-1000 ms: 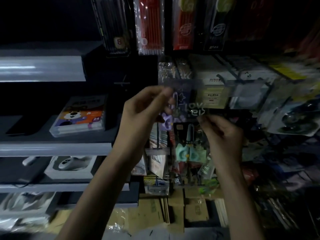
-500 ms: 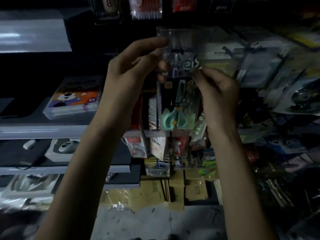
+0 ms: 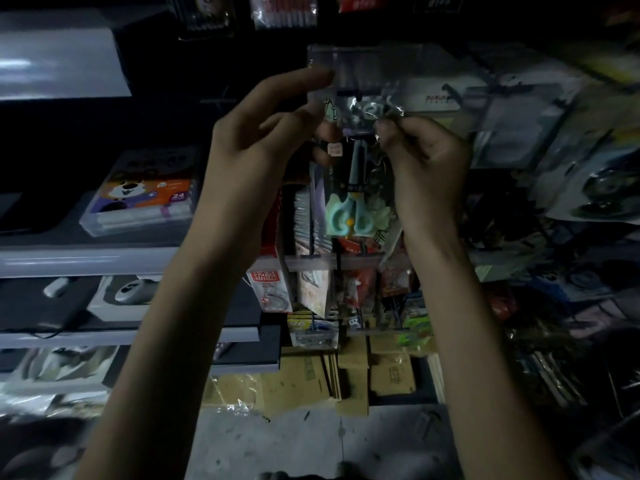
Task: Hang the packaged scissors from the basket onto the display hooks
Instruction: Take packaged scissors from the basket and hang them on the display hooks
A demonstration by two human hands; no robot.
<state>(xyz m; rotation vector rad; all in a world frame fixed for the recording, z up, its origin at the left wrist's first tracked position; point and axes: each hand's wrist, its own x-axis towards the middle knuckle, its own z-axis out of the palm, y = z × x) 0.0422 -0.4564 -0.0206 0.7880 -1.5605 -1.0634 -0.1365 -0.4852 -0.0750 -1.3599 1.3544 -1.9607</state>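
2 hands raised together on 1 clear packet. Sealed inside, the packaged scissors [image 3: 349,216]: mint-green handles at the bottom, blades pointing up, a printed card behind.

Pinched at the crinkled upper right edge by the right hand [image 3: 426,161], thumb and forefinger closed tight on the film, other fingers curled in. Held on the other side by the left hand [image 3: 263,140], forefinger stretched out to the top left corner, thumb and bent fingers closed on the left edge.

Kept upright in front of hanging packets [image 3: 512,133], top just under a clear label strip [image 3: 363,60]. Cannot tell whether threaded on a hook.

Lying flat on the grey shelf [image 3: 86,258] at left, a clear case [image 3: 145,199] marked 24, with a cartoon animal on its insert. Set 1 shelf lower, a white tray box [image 3: 128,292] with a pale rounded device in it.

Against 0.5 s ago: hands and packet in much the same places by the strip, but the film at the top more crumpled, with its print harder to read.
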